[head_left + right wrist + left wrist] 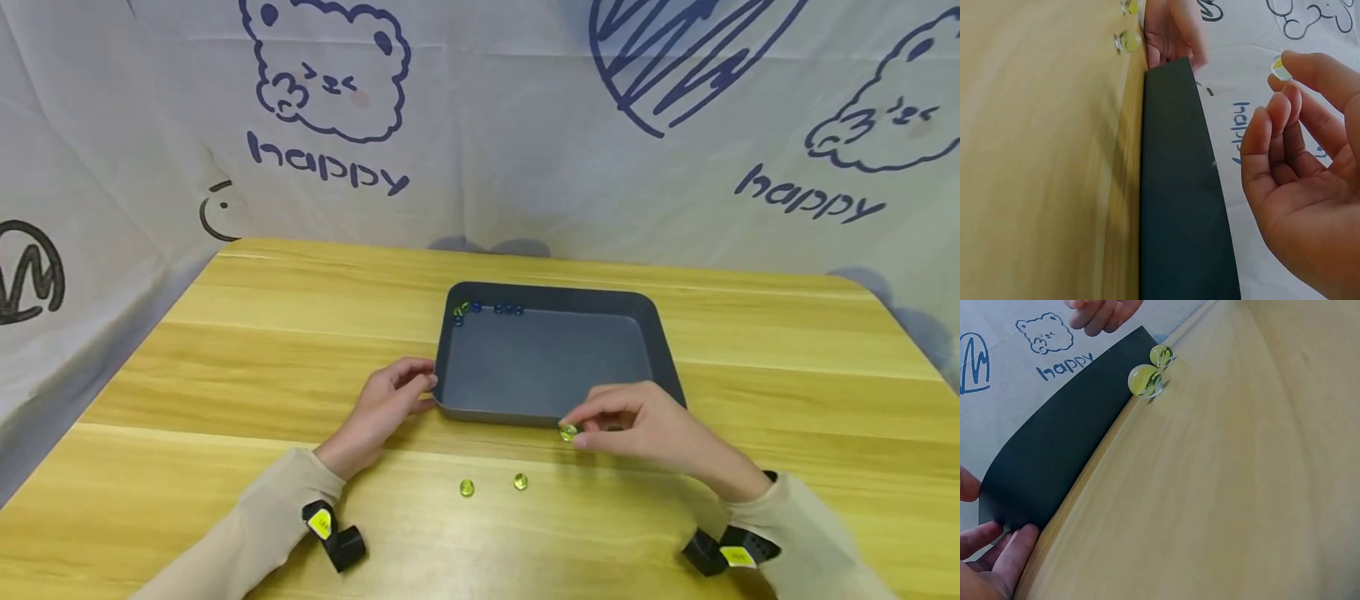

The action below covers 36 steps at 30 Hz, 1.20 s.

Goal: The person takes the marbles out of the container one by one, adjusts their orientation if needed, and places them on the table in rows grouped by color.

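A clear marble with a yellow-green swirl (568, 432) is pinched between the thumb and forefinger of my right hand (645, 425). The right wrist view shows that marble (1281, 69) at the fingertips, above the tray's rim. My left hand (386, 400) touches the outside of the dark grey tray (551, 350) at its near left corner, its fingers (1017, 553) loosely extended against the wall. Two more yellow-green marbles (467, 488) (521, 482) lie apart on the table in front of the tray. Inside, several blue marbles (508, 309) and some yellow-green marbles (462, 309) sit along the far wall and far left corner.
The wooden table (225, 375) spreads out around the tray. Behind it hangs a white cloth (495, 150) with drawn bears and lettering. Each wrist carries a black camera strap (333, 537).
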Each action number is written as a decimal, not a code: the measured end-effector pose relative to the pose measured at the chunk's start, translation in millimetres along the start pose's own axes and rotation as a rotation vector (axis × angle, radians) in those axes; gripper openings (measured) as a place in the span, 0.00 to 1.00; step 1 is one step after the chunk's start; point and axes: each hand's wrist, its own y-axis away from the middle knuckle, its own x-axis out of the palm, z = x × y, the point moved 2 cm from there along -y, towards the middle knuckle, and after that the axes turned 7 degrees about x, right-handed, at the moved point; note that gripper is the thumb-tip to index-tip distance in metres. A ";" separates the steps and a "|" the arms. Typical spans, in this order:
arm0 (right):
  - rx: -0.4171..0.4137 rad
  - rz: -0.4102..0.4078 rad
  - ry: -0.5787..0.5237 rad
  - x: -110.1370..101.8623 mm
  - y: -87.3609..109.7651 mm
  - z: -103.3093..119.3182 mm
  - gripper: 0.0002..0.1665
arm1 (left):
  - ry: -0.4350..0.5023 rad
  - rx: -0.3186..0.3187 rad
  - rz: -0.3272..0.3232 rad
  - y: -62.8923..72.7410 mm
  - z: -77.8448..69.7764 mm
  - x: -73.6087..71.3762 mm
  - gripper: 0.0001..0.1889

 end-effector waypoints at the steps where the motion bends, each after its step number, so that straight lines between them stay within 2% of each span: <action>1: -0.004 0.011 0.005 1.5 0.7 -0.8 0.09 | 0.003 0.001 0.000 0.1 -0.3 0.1 0.19; 10: 0.029 0.060 0.027 5.6 2.4 -5.5 0.10 | 0.002 0.005 -0.001 1.4 -0.2 -0.9 0.19; 19: 0.023 0.117 0.065 3.3 4.6 -17.0 0.10 | 0.002 0.011 0.001 1.2 2.0 0.0 0.19; 27: 0.039 0.127 0.090 5.1 10.3 -22.0 0.09 | 0.012 0.025 0.011 1.3 2.4 0.0 0.19; 30: 0.076 0.137 0.111 9.2 9.4 -24.2 0.09 | 0.012 0.021 0.008 1.4 2.5 0.3 0.19; 36: 0.117 0.207 0.151 17.0 8.4 -29.7 0.07 | 0.009 0.024 0.007 0.1 4.6 0.6 0.19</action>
